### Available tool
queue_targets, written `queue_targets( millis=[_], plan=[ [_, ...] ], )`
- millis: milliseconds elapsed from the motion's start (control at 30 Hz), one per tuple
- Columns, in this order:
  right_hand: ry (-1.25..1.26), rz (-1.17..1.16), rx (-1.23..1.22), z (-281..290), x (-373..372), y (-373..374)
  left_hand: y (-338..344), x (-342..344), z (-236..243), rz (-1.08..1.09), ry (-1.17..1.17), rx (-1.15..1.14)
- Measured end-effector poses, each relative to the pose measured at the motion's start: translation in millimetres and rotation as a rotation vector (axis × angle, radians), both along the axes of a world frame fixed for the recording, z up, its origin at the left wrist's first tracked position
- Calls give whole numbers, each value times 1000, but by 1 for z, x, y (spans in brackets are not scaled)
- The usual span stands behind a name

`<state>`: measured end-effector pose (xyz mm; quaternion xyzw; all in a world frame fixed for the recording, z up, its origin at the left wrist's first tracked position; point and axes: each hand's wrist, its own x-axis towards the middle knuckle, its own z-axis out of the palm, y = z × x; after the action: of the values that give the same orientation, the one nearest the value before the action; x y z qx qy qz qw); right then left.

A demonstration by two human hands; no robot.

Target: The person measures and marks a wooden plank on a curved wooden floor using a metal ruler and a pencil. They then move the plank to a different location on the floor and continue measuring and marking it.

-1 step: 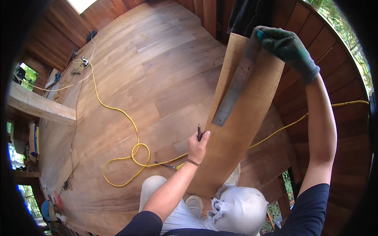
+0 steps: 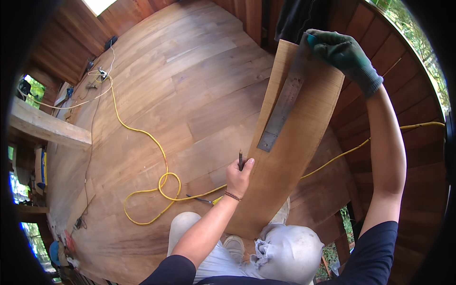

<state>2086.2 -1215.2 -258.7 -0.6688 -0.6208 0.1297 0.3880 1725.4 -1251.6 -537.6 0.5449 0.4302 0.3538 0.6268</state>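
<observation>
A long wooden plank (image 2: 299,137) stands tilted in front of me, its lower end near my shoes. Across its face slants a steel ruler (image 2: 286,97), close to the left edge. My right hand (image 2: 345,57), in a dark green glove, is closed on the ruler's upper end at the top of the plank; its fingertips are partly hidden. Bare, with a beaded bracelet, my left hand (image 2: 239,178) is at the plank's left edge. A dark pencil (image 2: 241,160) sticks up out of its closed fingers, point upward.
A yellow cable (image 2: 156,190) loops over the plank floor (image 2: 199,99) and passes behind the board. At the left a thick wooden beam (image 2: 52,126) juts in. A dark cloth (image 2: 301,19) hangs beyond the plank's top. Gaps open to greenery beside my right knee (image 2: 292,251).
The ruler and my gloved right hand have shifted very slightly. My left hand and the pencil stay almost in place.
</observation>
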Motion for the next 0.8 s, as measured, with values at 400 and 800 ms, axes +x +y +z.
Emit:
queue_targets(
  millis=[400,800],
  plan=[
    [-236,0,1,-24,-16,36,7,1,2,-9,45,-41],
    [-146,-122,-17,-42,-12,35,16,13,18,-60,112,-68]
  ],
)
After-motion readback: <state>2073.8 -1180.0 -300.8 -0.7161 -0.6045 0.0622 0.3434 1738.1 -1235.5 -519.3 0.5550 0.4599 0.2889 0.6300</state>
